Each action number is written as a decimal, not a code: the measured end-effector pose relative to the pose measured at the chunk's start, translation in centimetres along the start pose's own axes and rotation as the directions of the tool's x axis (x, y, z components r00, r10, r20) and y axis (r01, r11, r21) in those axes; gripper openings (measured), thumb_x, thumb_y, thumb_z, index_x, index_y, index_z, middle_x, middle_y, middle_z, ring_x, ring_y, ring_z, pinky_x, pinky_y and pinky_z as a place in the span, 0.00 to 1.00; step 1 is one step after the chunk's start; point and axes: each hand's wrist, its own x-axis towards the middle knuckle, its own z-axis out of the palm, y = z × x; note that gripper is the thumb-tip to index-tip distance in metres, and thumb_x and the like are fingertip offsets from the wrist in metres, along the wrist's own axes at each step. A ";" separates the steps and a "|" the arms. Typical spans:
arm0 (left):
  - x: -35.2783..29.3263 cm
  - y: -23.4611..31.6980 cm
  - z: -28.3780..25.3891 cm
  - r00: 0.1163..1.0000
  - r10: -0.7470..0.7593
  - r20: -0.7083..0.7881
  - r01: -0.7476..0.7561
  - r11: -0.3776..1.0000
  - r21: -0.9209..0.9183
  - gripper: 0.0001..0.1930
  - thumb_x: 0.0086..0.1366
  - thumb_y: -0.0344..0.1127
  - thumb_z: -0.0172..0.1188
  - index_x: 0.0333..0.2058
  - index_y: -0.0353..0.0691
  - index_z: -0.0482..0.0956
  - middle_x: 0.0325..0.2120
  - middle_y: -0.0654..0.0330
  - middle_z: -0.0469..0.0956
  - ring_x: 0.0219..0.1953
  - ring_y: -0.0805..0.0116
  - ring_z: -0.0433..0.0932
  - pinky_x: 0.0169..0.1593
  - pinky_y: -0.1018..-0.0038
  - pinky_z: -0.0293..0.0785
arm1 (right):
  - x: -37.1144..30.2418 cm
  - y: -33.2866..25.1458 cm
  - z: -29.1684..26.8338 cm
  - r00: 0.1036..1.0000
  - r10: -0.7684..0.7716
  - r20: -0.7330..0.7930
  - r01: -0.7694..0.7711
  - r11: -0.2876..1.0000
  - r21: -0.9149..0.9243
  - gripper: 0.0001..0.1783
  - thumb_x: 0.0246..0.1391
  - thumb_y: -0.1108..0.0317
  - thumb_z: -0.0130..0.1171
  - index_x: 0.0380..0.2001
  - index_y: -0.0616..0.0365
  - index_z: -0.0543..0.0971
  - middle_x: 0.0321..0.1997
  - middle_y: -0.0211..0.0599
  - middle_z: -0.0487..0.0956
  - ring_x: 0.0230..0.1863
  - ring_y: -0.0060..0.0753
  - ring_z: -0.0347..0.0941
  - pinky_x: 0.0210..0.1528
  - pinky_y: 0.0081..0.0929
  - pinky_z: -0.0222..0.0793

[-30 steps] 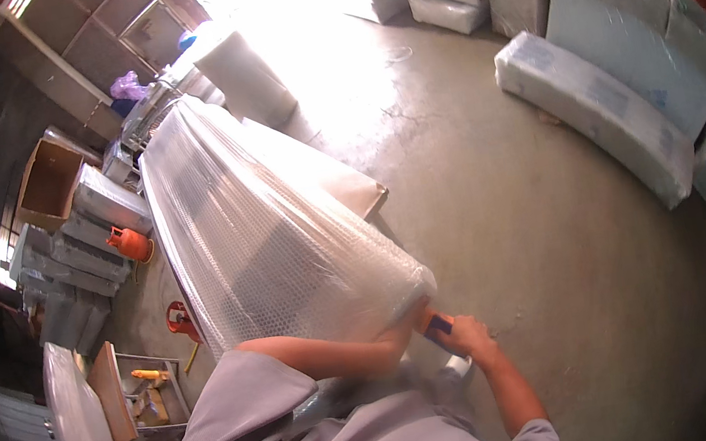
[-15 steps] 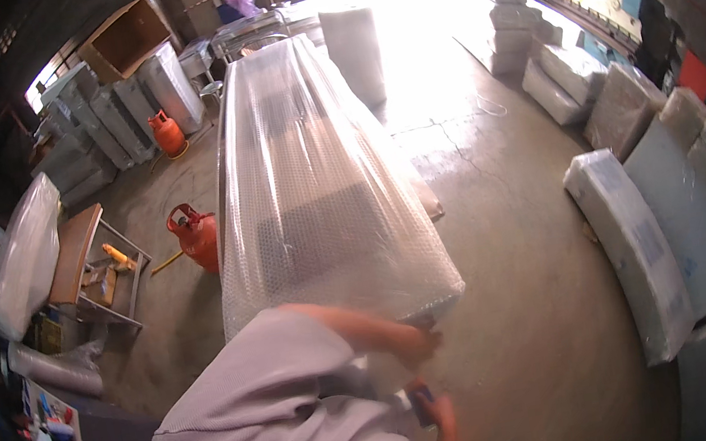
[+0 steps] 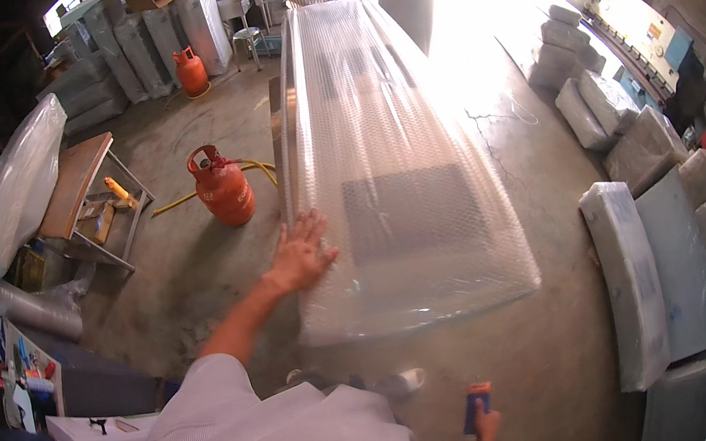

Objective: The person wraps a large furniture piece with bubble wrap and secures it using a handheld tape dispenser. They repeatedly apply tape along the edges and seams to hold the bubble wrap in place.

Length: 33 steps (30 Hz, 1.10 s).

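Two hands are at work from the head view: the left hand [image 3: 301,254] lies flat, fingers spread, on the near left edge of a long panel wrapped in bubble wrap [image 3: 390,160], which stretches away across the concrete floor [image 3: 196,271]. The right hand [image 3: 486,427], low near the bottom edge, is closed around a blue and orange utility knife [image 3: 476,407], held apart from the wrap. An orange gas cylinder [image 3: 223,185] stands just left of the panel, a yellow hose [image 3: 185,195] beside it. Wrapped bundles [image 3: 642,259] are stacked along the right.
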 end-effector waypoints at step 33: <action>26.6 -19.7 -6.2 0.154 0.954 -0.259 -0.981 0.179 0.075 0.14 0.57 0.27 0.62 0.44 0.42 0.81 0.45 0.61 0.80 0.53 0.60 0.79 0.58 0.63 0.74 | -26.6 -50.6 8.7 0.796 0.059 -0.602 0.451 0.605 0.656 0.26 0.68 0.46 0.60 0.45 0.64 0.83 0.33 0.34 0.84 0.25 0.22 0.77 0.27 0.23 0.74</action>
